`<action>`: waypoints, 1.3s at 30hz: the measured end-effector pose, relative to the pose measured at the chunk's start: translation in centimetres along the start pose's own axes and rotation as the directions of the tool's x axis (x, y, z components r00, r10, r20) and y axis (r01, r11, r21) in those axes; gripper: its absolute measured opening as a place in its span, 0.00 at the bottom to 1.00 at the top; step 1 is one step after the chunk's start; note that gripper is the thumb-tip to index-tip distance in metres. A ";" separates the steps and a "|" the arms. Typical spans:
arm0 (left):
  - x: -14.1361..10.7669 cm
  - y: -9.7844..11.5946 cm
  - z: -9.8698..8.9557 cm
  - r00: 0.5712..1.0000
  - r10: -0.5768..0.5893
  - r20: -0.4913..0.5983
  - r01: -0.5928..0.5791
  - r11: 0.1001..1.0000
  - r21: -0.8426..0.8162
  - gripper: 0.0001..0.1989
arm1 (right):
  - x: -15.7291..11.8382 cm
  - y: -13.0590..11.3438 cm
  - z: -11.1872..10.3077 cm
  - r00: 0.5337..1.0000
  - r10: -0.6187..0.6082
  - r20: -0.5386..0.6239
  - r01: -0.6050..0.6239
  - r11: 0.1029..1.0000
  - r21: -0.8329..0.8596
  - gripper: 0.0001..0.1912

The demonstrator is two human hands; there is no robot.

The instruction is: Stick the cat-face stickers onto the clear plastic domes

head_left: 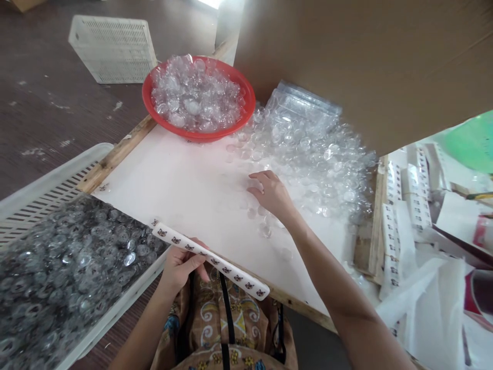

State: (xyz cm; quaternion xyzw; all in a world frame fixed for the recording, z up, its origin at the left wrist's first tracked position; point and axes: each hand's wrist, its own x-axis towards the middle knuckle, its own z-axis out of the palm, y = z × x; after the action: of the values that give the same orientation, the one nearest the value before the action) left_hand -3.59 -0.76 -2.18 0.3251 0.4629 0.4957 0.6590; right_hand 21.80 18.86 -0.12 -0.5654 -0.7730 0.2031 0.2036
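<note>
My left hand [184, 264] grips a folded white strip of stickers [226, 270], its thumb across the top. Small dark animal-face prints run in a row along the strip, which lies at the near edge of the white board [173, 174]. Over the middle of the board, my right hand [271, 192] is held with thumb and forefinger apart, and nothing shows between them. Several clear round plastic pieces [265, 229] lie loose just below that hand. A wide heap of the same clear pieces [327, 159] spreads to its right and beyond.
A red basin [246, 115] full of clear pieces stands at the board's far left. Lower left, a white slotted crate [42, 213] holds many pieces with dark prints. Clear plastic packaging [302, 105] rests near a cardboard sheet [346, 56]. More sticker strips [391, 241] lie at right.
</note>
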 end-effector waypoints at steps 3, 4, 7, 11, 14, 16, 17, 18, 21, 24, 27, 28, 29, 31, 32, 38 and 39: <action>-0.1 0.0 0.0 1.000 -0.014 -0.009 0.014 1.000 0.001 0.17 | -0.2 -0.7 0.6 0.994 -0.111 -0.009 0.110 0.993 -0.032 0.19; -0.1 0.0 0.0 1.000 -0.015 -0.016 0.015 1.000 0.002 0.16 | -0.1 -1.0 0.9 0.989 -0.145 -0.001 0.145 0.989 -0.037 0.20; -0.1 0.1 0.1 0.999 -0.010 -0.035 0.011 1.000 0.004 0.16 | 0.6 -2.0 1.8 0.977 -0.204 0.058 0.207 0.977 -0.051 0.19; 0.0 0.2 0.2 1.000 0.007 -0.022 -0.007 1.000 0.016 0.15 | 0.8 -2.0 1.8 0.976 -0.218 0.021 0.219 0.975 -0.040 0.18; 0.1 0.2 0.2 0.999 0.025 -0.022 -0.024 0.999 0.025 0.16 | -0.4 -1.3 0.9 0.981 -0.195 -0.016 0.194 0.980 -0.039 0.17; 0.1 0.1 0.1 0.999 0.023 -0.025 -0.023 1.000 0.014 0.16 | -1.7 -1.0 0.4 0.980 -0.199 -0.005 0.199 0.980 -0.022 0.17; 0.1 0.0 0.1 0.999 0.021 -0.025 -0.021 1.000 0.003 0.16 | -2.4 -1.0 0.4 0.977 -0.213 0.014 0.213 0.977 -0.004 0.17; 0.2 0.0 0.1 0.999 0.021 -0.026 -0.021 1.000 -0.007 0.16 | -2.9 -1.1 0.4 0.972 -0.232 0.039 0.231 0.973 0.017 0.17; 0.2 0.0 0.1 0.999 0.024 -0.032 -0.025 1.000 -0.016 0.15 | -4.0 -1.2 1.0 0.960 -0.262 0.097 0.257 0.964 0.063 0.15; 0.1 0.1 0.2 0.999 0.022 -0.036 -0.021 1.000 0.011 0.15 | -3.9 -1.0 1.6 0.973 -0.221 0.072 0.215 0.972 0.091 0.13; 0.2 0.0 0.1 0.998 0.046 -0.034 -0.046 0.999 0.013 0.14 | -3.2 -0.6 1.7 0.989 -0.140 0.044 0.131 0.978 0.160 0.14; 0.2 -0.1 0.1 0.998 0.056 -0.029 -0.056 0.998 0.014 0.14 | -2.9 -0.5 1.7 0.993 -0.112 0.036 0.104 0.978 0.182 0.13; 0.2 -0.2 0.0 0.998 0.062 -0.021 -0.062 0.998 0.017 0.13 | -2.6 -0.4 1.7 0.995 -0.093 0.025 0.086 0.976 0.199 0.12; 0.2 -0.3 -0.2 0.998 0.065 -0.008 -0.065 0.998 0.023 0.13 | -2.2 -0.3 1.8 0.996 -0.082 -0.026 0.086 0.974 0.210 0.10; 0.2 -0.4 -0.3 0.998 0.063 -0.004 -0.063 0.998 0.022 0.14 | -2.1 -0.3 1.9 0.994 -0.087 -0.062 0.097 0.974 0.204 0.10; 0.2 -0.2 -0.2 0.999 0.050 0.005 -0.050 0.998 -0.029 0.12 | -2.7 -0.3 2.4 0.972 -0.220 -0.083 0.227 0.970 0.085 0.14; 0.2 -0.2 -0.2 0.999 0.045 0.015 -0.045 0.999 -0.031 0.12 | -3.1 -0.3 2.4 0.968 -0.240 -0.070 0.245 0.967 0.073 0.15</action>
State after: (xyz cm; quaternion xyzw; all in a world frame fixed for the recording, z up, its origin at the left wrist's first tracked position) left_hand -3.68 -0.62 -2.46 0.3292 0.4427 0.5149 0.6562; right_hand 21.12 15.65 -2.17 -0.4638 -0.8210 0.1908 0.2729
